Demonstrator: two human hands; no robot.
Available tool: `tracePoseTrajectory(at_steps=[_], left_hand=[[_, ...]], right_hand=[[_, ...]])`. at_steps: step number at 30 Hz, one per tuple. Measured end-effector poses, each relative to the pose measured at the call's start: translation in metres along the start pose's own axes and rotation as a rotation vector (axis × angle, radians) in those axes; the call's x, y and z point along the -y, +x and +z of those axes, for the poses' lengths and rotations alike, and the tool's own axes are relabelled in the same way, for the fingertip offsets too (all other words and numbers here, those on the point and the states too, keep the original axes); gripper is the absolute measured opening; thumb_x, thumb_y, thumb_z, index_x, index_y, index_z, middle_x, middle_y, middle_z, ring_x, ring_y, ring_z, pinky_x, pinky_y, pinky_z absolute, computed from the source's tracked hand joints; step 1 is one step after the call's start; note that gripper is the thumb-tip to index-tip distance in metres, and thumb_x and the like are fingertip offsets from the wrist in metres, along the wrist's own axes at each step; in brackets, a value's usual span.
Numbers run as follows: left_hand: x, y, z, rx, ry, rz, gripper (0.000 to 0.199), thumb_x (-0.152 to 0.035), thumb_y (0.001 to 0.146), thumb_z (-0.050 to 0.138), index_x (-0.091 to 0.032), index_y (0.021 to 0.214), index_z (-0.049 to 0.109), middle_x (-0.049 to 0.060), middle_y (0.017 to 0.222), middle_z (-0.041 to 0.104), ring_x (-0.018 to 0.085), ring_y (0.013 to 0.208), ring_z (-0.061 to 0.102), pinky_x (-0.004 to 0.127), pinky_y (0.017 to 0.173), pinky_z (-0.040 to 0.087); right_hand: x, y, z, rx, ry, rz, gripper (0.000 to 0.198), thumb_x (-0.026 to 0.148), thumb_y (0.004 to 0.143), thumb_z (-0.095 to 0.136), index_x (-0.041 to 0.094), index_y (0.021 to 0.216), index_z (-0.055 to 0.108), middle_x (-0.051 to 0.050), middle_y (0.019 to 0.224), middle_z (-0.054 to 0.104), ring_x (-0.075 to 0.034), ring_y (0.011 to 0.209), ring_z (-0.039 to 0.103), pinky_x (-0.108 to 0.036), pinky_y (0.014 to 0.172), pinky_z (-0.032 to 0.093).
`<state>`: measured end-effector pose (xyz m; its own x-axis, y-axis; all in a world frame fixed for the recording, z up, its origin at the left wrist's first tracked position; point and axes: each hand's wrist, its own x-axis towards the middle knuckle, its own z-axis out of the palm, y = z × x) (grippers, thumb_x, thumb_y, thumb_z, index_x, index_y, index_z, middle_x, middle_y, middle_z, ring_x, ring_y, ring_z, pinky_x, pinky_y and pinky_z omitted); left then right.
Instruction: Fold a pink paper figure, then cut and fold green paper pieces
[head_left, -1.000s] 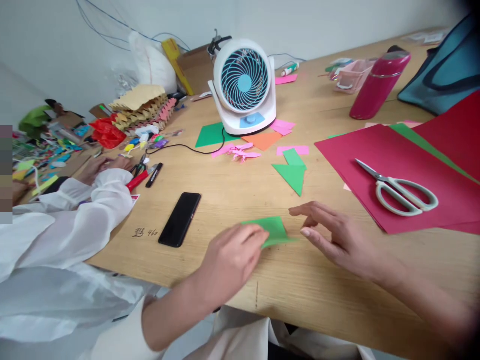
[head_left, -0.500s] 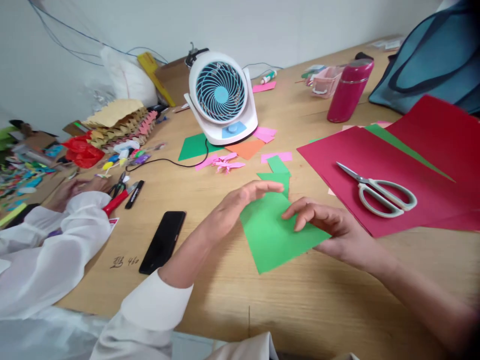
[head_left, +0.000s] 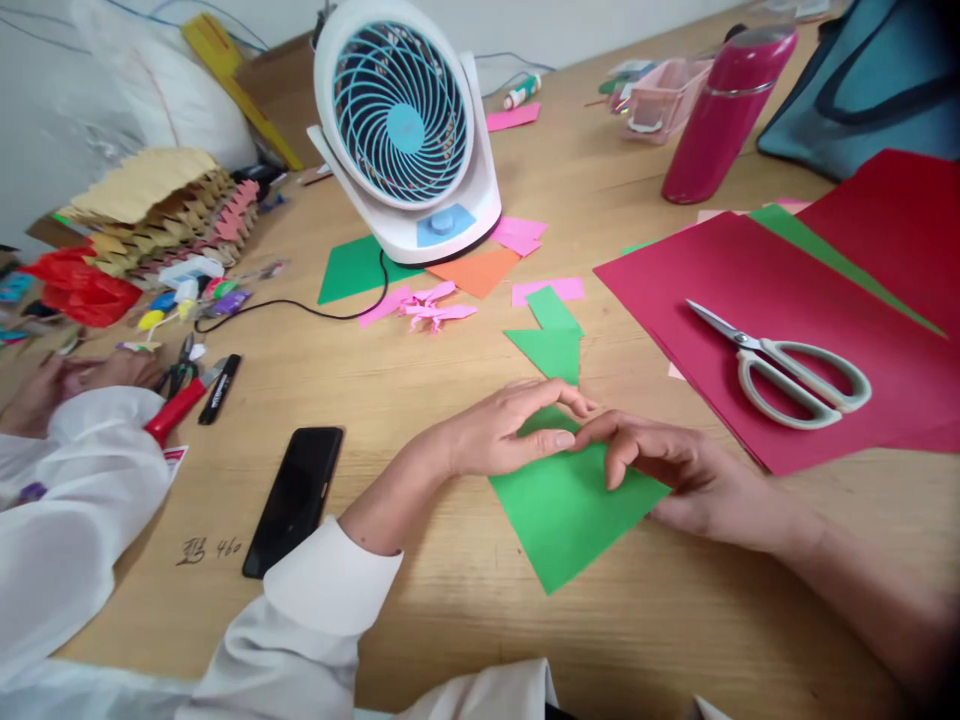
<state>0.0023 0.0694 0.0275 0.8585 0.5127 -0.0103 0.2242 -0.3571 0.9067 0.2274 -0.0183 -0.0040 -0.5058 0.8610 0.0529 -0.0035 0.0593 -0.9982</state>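
Observation:
A green square sheet of paper (head_left: 574, 520) is tilted in front of me over the table. My right hand (head_left: 682, 480) grips its right corner, with the thumb underneath and bent fingers on top. Over the far left part of the sheet lies my left hand (head_left: 517, 430), fingers stretched out and thumb apart, its tips close to the right fingertips. Just beyond are green paper offcuts (head_left: 551, 345). To the right, scissors with pale handles (head_left: 806, 380) rest on red paper sheets (head_left: 690, 290).
A white fan (head_left: 405, 130) stands at the back, with a folded pink paper figure (head_left: 435, 308) before it. A black phone (head_left: 294, 500) lies left of my forearm. A magenta flask (head_left: 727, 115) and blue bag (head_left: 862, 90) stand back right. At left is another person's sleeve (head_left: 90, 500).
My left hand has moved right across the sheet, its thumb now over the paper near the right fingers. The right hand keeps its hold. The camera view has shifted.

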Motion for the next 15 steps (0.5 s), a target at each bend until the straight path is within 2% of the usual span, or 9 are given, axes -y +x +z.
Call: tracePoseTrajectory(at_steps=[2, 5, 10, 15], left_hand=[[-0.001, 0.0, 0.001, 0.037, -0.086, 0.011, 0.03, -0.025, 0.092, 0.055, -0.023, 0.12, 0.064, 0.01, 0.125, 0.066, 0.025, 0.119, 0.061, 0.036, 0.104, 0.043], [0.001, -0.001, 0.003, 0.097, -0.148, -0.004, 0.031, -0.025, 0.092, 0.055, -0.021, 0.122, 0.064, 0.011, 0.12, 0.068, 0.024, 0.111, 0.065, 0.035, 0.097, 0.048], [0.009, -0.005, 0.004, -0.015, -0.038, -0.061, 0.022, -0.025, 0.086, 0.065, -0.019, 0.106, 0.069, 0.009, 0.108, 0.071, 0.023, 0.101, 0.065, 0.033, 0.091, 0.048], [0.016, -0.005, 0.002, -0.025, -0.02, -0.162, 0.012, -0.028, 0.088, 0.061, -0.017, 0.093, 0.064, 0.003, 0.091, 0.067, 0.014, 0.084, 0.06, 0.026, 0.078, 0.046]], right_hand=[[0.002, 0.0, 0.0, -0.011, 0.036, 0.007, 0.005, 0.024, 0.081, 0.069, 0.026, 0.084, 0.065, -0.006, 0.12, 0.067, -0.027, 0.123, 0.058, -0.037, 0.089, 0.053], [0.003, -0.001, 0.0, -0.015, 0.068, 0.003, 0.006, 0.026, 0.084, 0.069, 0.025, 0.085, 0.064, -0.007, 0.122, 0.066, -0.026, 0.118, 0.061, -0.037, 0.088, 0.054], [0.001, -0.002, -0.002, -0.056, 0.019, -0.053, 0.002, 0.024, 0.091, 0.063, 0.026, 0.092, 0.064, -0.009, 0.132, 0.061, -0.026, 0.124, 0.057, -0.041, 0.096, 0.051], [-0.008, -0.003, -0.01, -0.038, -0.171, -0.115, 0.016, 0.018, 0.091, 0.062, 0.029, 0.103, 0.063, -0.007, 0.142, 0.053, -0.026, 0.135, 0.047, -0.044, 0.108, 0.041]])
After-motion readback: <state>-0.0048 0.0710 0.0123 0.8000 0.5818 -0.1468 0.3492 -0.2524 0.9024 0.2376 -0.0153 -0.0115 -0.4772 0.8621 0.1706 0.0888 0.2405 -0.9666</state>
